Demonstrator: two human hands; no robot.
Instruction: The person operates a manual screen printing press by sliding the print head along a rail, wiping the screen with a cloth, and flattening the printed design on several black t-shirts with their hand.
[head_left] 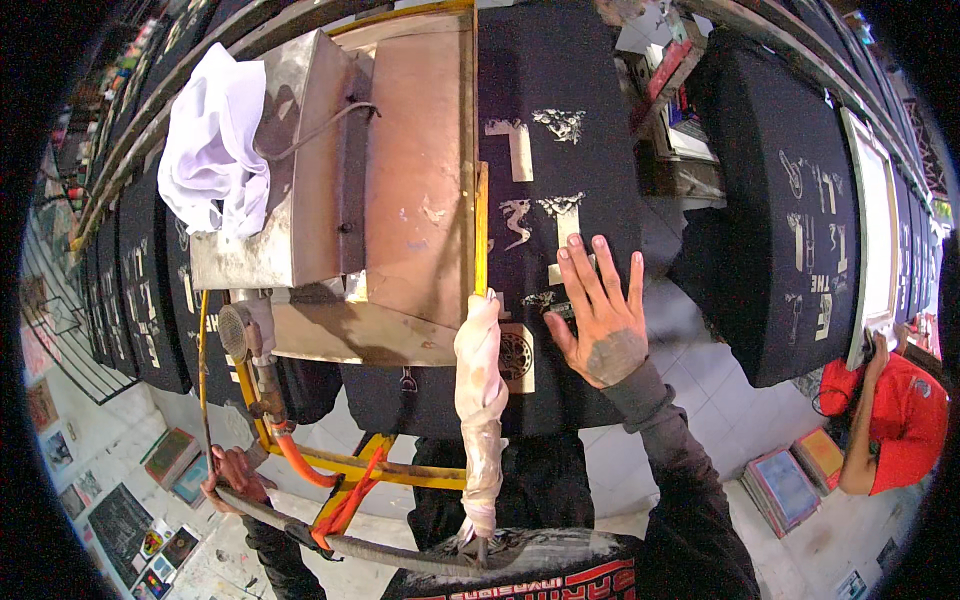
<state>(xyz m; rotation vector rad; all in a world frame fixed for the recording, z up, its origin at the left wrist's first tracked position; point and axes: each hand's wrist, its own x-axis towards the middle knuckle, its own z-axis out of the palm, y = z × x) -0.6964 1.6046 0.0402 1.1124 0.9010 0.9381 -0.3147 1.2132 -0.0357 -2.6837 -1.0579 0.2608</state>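
Note:
My right hand [600, 310] lies with fingers spread on a black T-shirt [545, 60] that carries pale prints, its fingertips beside one of them. At the lower left, my left hand [237, 478] is closed round the curved metal bar [370, 550] of a yellow-framed metal heater hood [400, 330]. The hood covers the shirt's left side. A cloth-wrapped handle [480, 400] runs down its right edge. An orange hose [300, 458] joins the valve and pipe [262, 380] at the hood's near side. A crumpled white cloth [215, 145] rests on the hood's top.
More printed black shirts [780, 200] lie on boards in rows to both sides. At the far right, a person in a red shirt [890, 415] holds a white-edged printing frame [875, 220]. Stacked frames [785, 490] stand on the floor, and wooden rails [190, 90] run along the back.

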